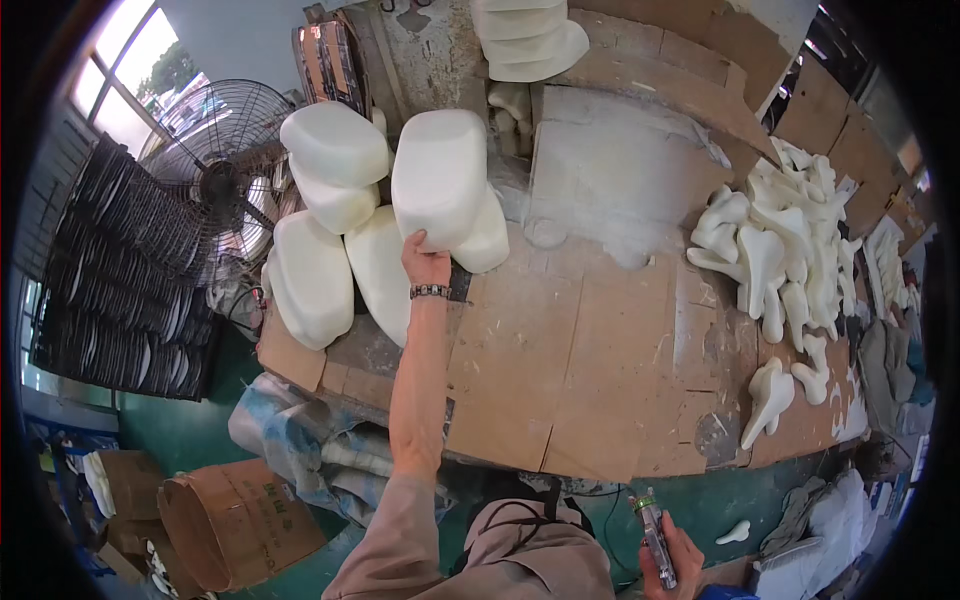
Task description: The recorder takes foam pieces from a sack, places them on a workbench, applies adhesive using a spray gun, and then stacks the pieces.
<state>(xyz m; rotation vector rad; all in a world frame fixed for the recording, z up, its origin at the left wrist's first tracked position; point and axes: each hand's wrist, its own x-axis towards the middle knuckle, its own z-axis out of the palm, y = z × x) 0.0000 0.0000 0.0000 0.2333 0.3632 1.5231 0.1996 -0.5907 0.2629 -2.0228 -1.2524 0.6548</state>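
My left hand [426, 264] reaches out over the cardboard-covered workbench [560, 340] and grips the lower edge of a large white rounded foam block [438, 175], holding it upright against a pile of similar white blocks [320, 235]. A beaded bracelet sits on that wrist. Down at the lower edge, my right hand [672, 555] holds a slim pen-like tool [653, 535] with a green tip, away from the bench.
A heap of smaller white moulded pieces [790, 250] lies at the bench's right side. A metal fan [225, 175] stands at the left, beside dark stacked racks [120, 280]. A cardboard drum [235, 520] sits on the green floor. More white shapes [530, 40] are stacked at the back.
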